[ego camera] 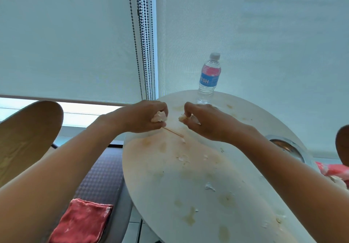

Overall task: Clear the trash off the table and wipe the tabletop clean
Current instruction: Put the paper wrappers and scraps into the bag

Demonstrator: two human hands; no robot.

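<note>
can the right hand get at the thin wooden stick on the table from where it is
Probably yes. The stick lies bare on the table just beside the right hand, nothing over it. But that hand already pinches a tissue scrap, so its fingers are occupied.

The place looked like a café or an office break area rather than a home. A small round white table, stained and littered with scraps, stood against tall windows covered by pale roller blinds with beaded pull chains. Curved wooden chair backs flanked the table, and a dark cushioned bench seat ran below the window. A plastic water bottle stood at the table's far edge.
</note>
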